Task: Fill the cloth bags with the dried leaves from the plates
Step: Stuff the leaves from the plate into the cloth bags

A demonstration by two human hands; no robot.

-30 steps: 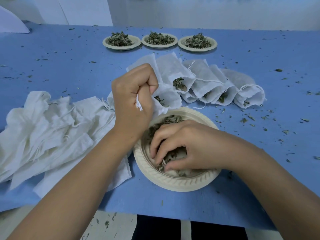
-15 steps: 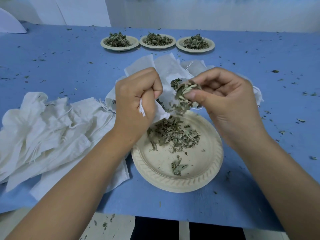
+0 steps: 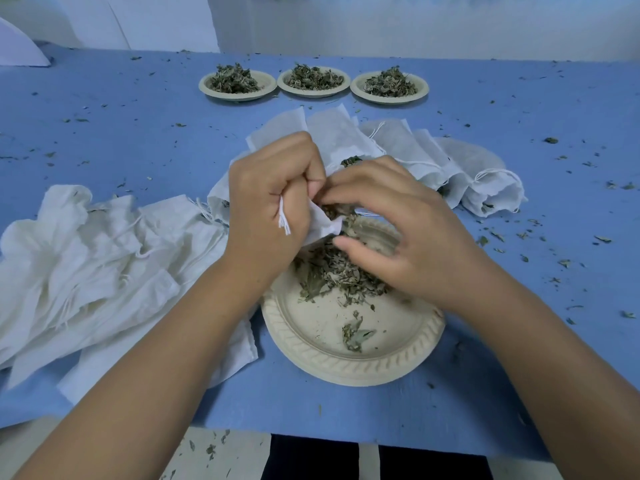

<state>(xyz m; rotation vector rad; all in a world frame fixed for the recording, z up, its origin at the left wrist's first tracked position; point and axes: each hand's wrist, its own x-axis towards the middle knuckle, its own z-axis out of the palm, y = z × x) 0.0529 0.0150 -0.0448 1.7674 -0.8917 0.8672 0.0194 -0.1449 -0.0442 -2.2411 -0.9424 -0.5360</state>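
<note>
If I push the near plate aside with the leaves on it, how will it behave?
Probably light and quick to slide: the plate looks like thin moulded pulp on a flat table. Its raised rim should hold most dried leaves, though flakes may hop out; crumbs already litter the table.

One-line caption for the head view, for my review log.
Left hand grips a cloth bag over the near plate while the right hand feeds dried leaves into its mouth.
</note>
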